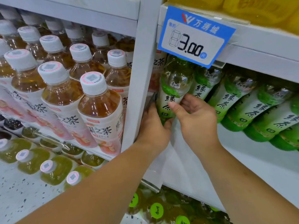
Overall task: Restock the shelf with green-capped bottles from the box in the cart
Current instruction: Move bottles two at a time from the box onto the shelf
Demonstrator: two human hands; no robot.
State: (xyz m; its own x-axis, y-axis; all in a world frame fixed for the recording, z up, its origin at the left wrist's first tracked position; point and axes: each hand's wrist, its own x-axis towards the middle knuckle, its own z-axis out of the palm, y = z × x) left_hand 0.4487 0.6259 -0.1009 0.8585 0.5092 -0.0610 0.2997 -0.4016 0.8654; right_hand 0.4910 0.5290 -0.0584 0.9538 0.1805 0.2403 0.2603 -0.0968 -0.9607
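Two hands meet on one green tea bottle [172,94] at the left end of the white shelf [252,159], hard against the upright post [142,78]. The left hand [152,128] comes up from 7 o'clock and cups the bottle's base, its grip curled around the bottom edge. The right hand [196,117] reaches in from 5 o'clock, its grip pinching the label between thumb and fingers. The bottle leans with its top toward 12 o'clock, partly tucked behind the blue price tag [195,36] marked 3.00. At 3 o'clock of it, a row of the same green bottles [242,101] lies tilted, touching one another. Across the post, toward 9 o'clock, stand white-capped peach tea bottles [98,104]. Down at 6 o'clock, green-capped bottles [156,210] show from above; I cannot tell what they sit in.
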